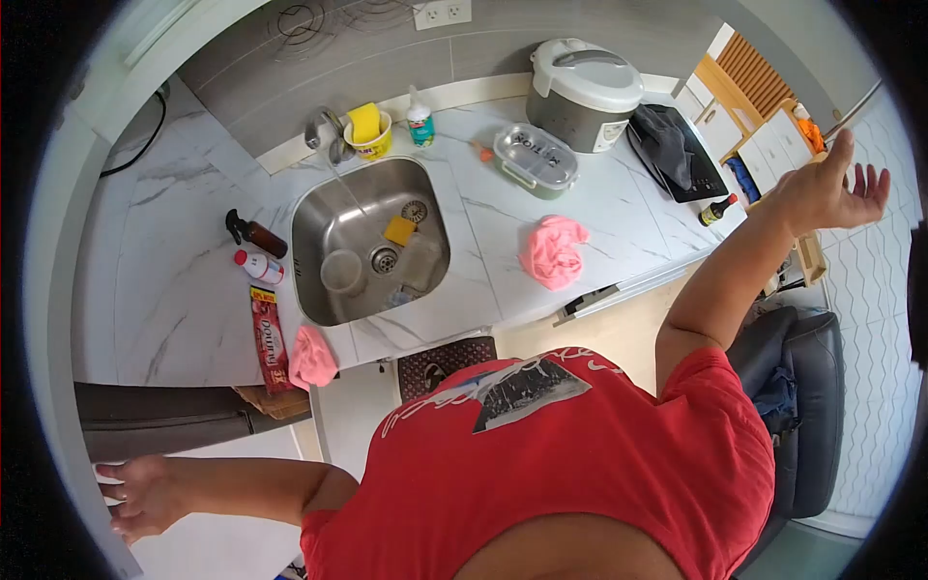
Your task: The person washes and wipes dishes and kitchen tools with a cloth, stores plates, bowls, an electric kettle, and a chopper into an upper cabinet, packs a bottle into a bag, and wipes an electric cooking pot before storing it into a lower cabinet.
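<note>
Red-capped bottle (pixel 718 210) sits nearest the right hand (pixel 841 193)

I see both hands released, fingers loosely spread: the right out to the side, the left hand (pixel 145 498) far off at lower left. From the right hand, the bottle is leftward, by the front edge of the counter (pixel 483 261); its long axis slants with the neck end toward that hand, though I cannot tell upright from lying. Inside the sink (pixel 317 222) are a yellow sponge (pixel 398 230), a round tub (pixel 343 273) and a clear box (pixel 419 259). One yellow tub (pixel 369 148) holds another sponge (pixel 365 123).
</note>
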{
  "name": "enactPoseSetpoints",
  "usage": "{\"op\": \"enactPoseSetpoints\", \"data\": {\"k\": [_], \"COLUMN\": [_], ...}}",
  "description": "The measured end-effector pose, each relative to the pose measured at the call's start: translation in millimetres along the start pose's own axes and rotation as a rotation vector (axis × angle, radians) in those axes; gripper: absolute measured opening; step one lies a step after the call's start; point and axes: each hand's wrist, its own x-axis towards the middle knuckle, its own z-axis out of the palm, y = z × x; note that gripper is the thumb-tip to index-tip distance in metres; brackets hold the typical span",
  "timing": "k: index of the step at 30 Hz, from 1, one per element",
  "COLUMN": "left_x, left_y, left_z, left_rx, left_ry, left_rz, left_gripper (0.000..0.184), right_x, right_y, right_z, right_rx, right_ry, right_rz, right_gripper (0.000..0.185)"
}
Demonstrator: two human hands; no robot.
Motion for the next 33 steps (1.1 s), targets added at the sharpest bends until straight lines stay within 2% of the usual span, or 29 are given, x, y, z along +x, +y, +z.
{"op": "enactPoseSetpoints", "data": {"k": [1,2,3,5,9,11,12,14,16,17,18,19,20,21,22,24,25,26,27,28,29,31,32,33], "left_x": [10.6,21.6,39.6,79.4,73.0,35.7,27.4,10.4,-34.4,-59.3,-81.4,-97.2,-105.9,-102.2,-97.5,-149.9,-169.5,-179.5,-190.3,-198.6,-206.8,-221.0,-224.7,-230.6], "left_y": [4.3,4.9,-5.2,-32.5,-18.7,9.4,11.5,13.8,40.6,52.2,58.2,57.4,53.1,34.0,14.2,4.6,2.6,3.4,1.8,2.3,8.0,13.9,6.3,-5.6], "left_z": [-0.7,-4.7,-16.9,-50.7,-50.0,-5.3,-1.9,-5.4,31.6,58.3,81.7,96.5,103.3,85.6,69.8,142.2,166.4,195.3,212.0,224.3,234.1,247.9,252.8,260.2], "left_rx": [-0.053,-0.103,-0.091,-0.355,-0.17,-0.041,-0.03,0.22,0.781,0.429,0.072,0.06,0.041,0.376,0.712,0.259,0.091,0.211,0.246,0.281,0.278,0.583,0.585,0.439], "left_ry": [-0.028,-0.059,-0.07,-0.002,0.042,0.037,0.037,-0.037,-0.212,-0.154,-0.093,-0.148,-0.203,-0.457,-0.705,-0.507,-0.478,-0.394,-0.432,-0.469,-0.474,-0.715,-0.724,-0.796], "left_rz": [-0.008,-0.023,-0.03,-0.173,-0.162,-0.031,-0.018,0.054,0.495,0.328,0.153,0.159,0.163,0.2,0.232,0.367,0.364,0.671,0.668,0.667,0.661,0.607,0.595,0.531], "left_gripper": [0.041,0.041,0.041,0.037,0.029,0.02,0.02,0.023,0.032,0.032,0.032,0.032,0.032,0.034,0.036,0.043,0.054,0.044,0.039,0.035,0.035,0.048,0.048,0.05], "right_x": [3.0,11.2,13.8,18.5,20.5,18.3,14.6,0.1,-23.3,-34.3,-42.3,-48.3,-55.2,-62.3,-70.1,-85.5,-90.1,-95.6,-100.5,-107.0,-108.5,-105.8,-107.3,-117.9], "right_y": [2.2,28.4,35.9,46.8,62.6,59.9,58.3,43.4,27.7,11.8,-9.8,-23.7,-22.6,-21.1,-23.9,-35.2,-35.8,-35.3,-36.3,-43.0,-40.5,-23.2,-13.8,-1.8], "right_z": [-1.1,-8.9,-15.5,-16.5,-16.5,-16.0,-14.3,2.8,19.7,33.7,49.9,62.0,76.3,91.6,101.6,121.6,131.4,138.5,143.4,141.5,135.0,116.2,107.9,95.5], "right_rx": [-0.151,0.081,0.074,0.262,0.349,0.34,0.309,0.395,0.483,0.499,0.437,0.37,0.322,0.269,0.267,0.216,0.217,0.267,0.315,0.427,0.42,0.349,0.315,0.311], "right_ry": [0.143,0.07,0.057,-0.221,-0.239,-0.243,-0.252,-0.242,-0.284,-0.293,-0.381,-0.465,-0.437,-0.406,-0.406,-0.429,-0.428,-0.448,-0.465,-0.492,-0.497,-0.758,-0.891,-0.907], "right_rz": [-0.061,0.11,0.12,0.299,0.16,0.133,0.106,0.11,0.129,0.148,0.015,-0.125,-0.241,-0.357,-0.356,-0.257,-0.258,-0.284,-0.309,-0.209,-0.206,-0.439,-0.555,-0.549], "right_gripper": [0.038,0.024,0.024,0.017,0.023,0.023,0.022,0.022,0.023,0.023,0.029,0.036,0.042,0.05,0.05,0.051,0.051,0.051,0.051,0.053,0.053,0.056,0.057,0.057]}}
